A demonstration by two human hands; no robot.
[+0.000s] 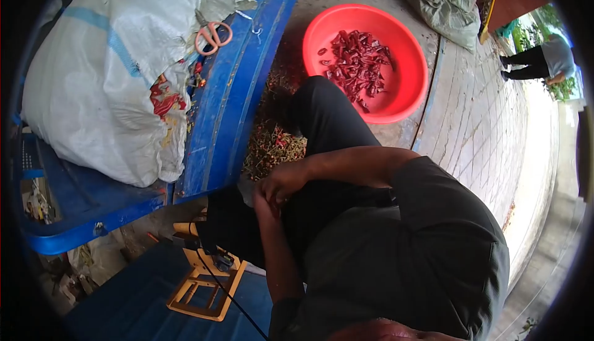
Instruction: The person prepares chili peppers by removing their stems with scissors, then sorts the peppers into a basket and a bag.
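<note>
My right hand [286, 179] reaches across to my left wrist, its fingers bent and closed there. Whatever those fingers pinch is hidden. My left hand [262, 194] lies beneath, mostly covered, so its fingers do not show clearly. A pale grey piece [247, 191] shows at the left hand's far end; whether it is a glove or a cloth I cannot make out. Both hands are above my lap, near a heap of dry stems and scraps [272, 146] on the floor. Pink-handled scissors [213, 38] lie by the sack's open mouth, apart from my hands.
A white woven sack [93, 87] with red dried pods showing rests on a blue metal surface [226, 87]. A red basin [405, 87] holds cut dark red chillies [362, 63]. A wooden stand [207, 285] is below left. Another person [547, 59] stands far right.
</note>
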